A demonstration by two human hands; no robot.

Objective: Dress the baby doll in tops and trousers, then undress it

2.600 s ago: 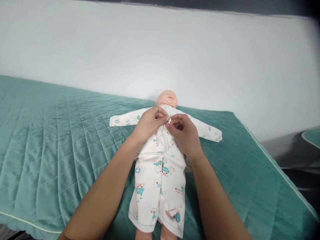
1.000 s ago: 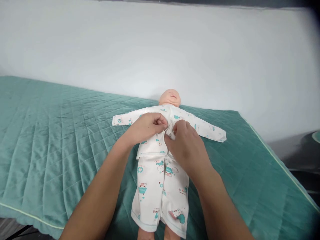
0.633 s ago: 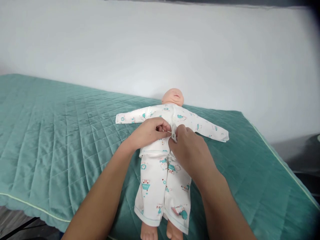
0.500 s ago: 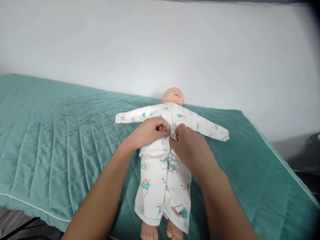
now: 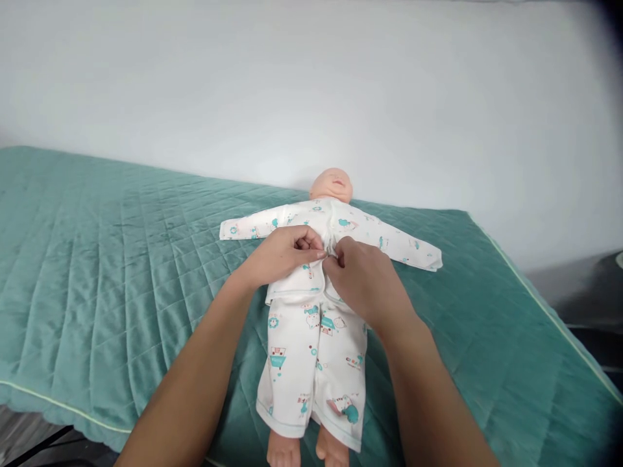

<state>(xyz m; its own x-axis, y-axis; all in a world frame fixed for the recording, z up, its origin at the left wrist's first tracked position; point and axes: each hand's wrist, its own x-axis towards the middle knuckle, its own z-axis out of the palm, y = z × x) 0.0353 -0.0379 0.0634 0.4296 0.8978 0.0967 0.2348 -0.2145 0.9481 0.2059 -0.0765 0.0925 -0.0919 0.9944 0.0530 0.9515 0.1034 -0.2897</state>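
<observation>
A baby doll (image 5: 331,185) lies on its back, head away from me, arms stretched sideways. It wears a white printed shirt (image 5: 296,285) with a front opening, and matching pants (image 5: 292,370); its bare feet show below. My left hand (image 5: 292,253) pinches the shirt's front edge at the doll's belly, thumb and forefinger together. From the other side my right hand (image 5: 357,269) is closed on the shirt's opposite front edge, its knuckles up. The fingertips of both hands nearly meet at the opening. What lies between them, perhaps a fastener, is hidden by the fingers.
A green quilted cover (image 5: 121,272) with a pale piped edge is spread under the doll. Behind it stands a white wall (image 5: 292,84). Dark floor (image 5: 22,428) and a thin black bar show at the lower left; dark objects stand at the far right.
My hands have come closer together at the shirt's opening, and the edge seen between them before is now mostly covered. The whole view has shifted slightly.
</observation>
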